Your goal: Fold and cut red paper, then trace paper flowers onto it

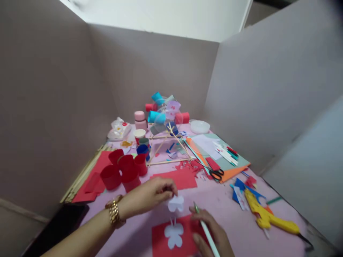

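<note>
My left hand (150, 194), with a gold watch on the wrist, pinches a small white paper cutout (176, 203) just above the pink table. My right hand (210, 232) grips a white pencil (206, 230) with a green tip and rests on a red paper sheet (163, 239). A white butterfly-shaped cutout (174, 233) lies on that red sheet, right below the piece in my left hand.
Red paper cylinders (123, 171) stand at the left on red sheets. Scissors (215, 174), coloured paper and markers (226, 153) lie at the right. A yellow glue gun (268, 216) is near the right edge. Paint jars, sticks and paper rolls crowd the back. Cardboard walls enclose the table.
</note>
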The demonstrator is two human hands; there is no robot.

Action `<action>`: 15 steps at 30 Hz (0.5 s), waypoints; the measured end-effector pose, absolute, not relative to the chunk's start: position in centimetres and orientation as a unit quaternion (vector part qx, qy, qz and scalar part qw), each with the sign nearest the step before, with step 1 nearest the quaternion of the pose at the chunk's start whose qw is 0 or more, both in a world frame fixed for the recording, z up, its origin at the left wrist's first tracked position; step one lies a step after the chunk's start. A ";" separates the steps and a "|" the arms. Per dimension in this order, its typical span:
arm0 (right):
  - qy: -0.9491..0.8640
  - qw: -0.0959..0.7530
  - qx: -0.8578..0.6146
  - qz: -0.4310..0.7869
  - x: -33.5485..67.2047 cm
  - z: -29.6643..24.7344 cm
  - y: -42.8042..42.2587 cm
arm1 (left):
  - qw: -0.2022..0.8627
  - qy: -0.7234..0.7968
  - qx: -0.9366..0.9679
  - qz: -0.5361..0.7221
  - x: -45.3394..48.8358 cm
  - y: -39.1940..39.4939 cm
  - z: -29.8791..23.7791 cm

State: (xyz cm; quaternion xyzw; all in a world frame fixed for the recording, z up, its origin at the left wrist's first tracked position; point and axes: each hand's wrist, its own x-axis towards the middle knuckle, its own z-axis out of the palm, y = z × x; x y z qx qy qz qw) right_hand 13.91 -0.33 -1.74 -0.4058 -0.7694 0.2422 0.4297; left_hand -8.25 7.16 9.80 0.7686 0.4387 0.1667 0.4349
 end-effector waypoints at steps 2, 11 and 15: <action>-0.674 0.484 -0.434 0.352 13.9 -1.7 0.0 | 0.454 0.402 0.782 0.145 -6.1 5.5 8.6; -0.480 0.457 -0.472 0.581 14.6 -2.1 -1.8 | 0.462 0.418 0.745 0.238 -3.5 4.4 3.7; -0.442 0.475 -0.520 0.555 14.6 -2.6 -2.0 | 0.411 0.505 0.684 0.330 -5.3 4.1 1.9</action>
